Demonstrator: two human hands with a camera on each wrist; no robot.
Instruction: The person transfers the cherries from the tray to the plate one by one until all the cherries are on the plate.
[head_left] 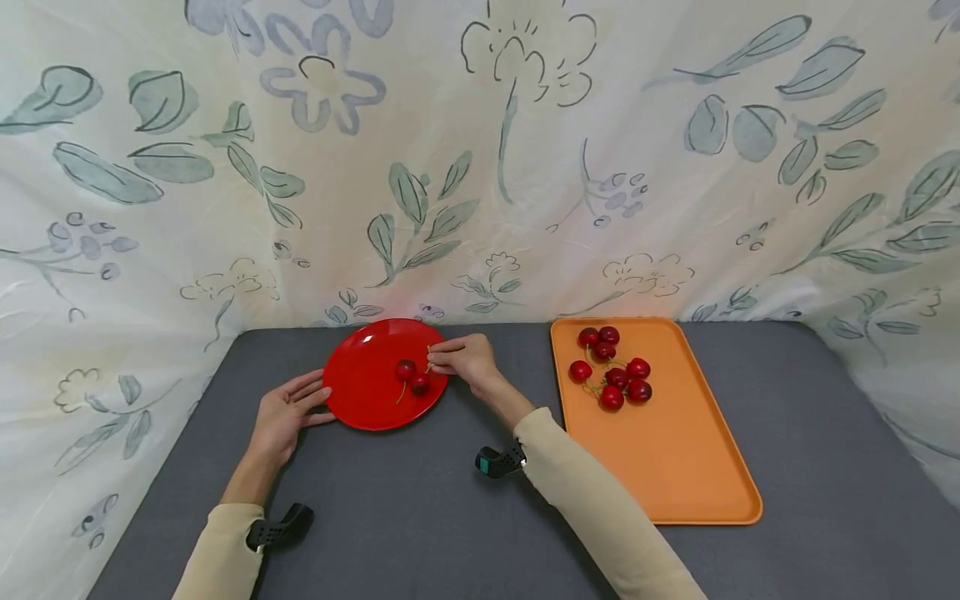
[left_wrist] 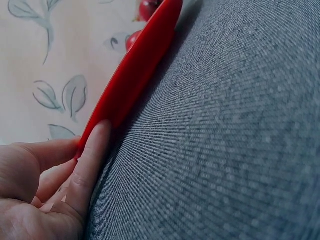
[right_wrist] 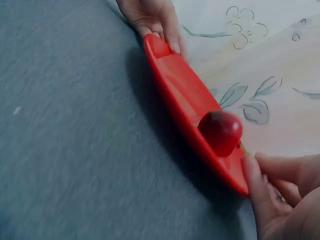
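A round red plate (head_left: pixel 367 392) lies on the dark table with two dark red cherries (head_left: pixel 406 370) toward its right side. My left hand (head_left: pixel 283 412) holds the plate's left rim; in the left wrist view the fingers (left_wrist: pixel 92 155) lie against its edge. At the right rim, my right hand (head_left: pixel 467 360) pinches a thin cherry stem between thumb and fingertips. The stem leads toward a cherry (right_wrist: pixel 221 132) resting on the plate in the right wrist view. Another stem points toward the plate's near edge.
An orange rectangular tray (head_left: pixel 660 467) stands to the right, with several cherries (head_left: pixel 617 378) grouped in its far left part. Behind the grey table (head_left: pixel 405 517) hangs a pale cloth (head_left: pixel 337 208) with printed leaves and flowers. The right forearm passes close to the tray's left edge.
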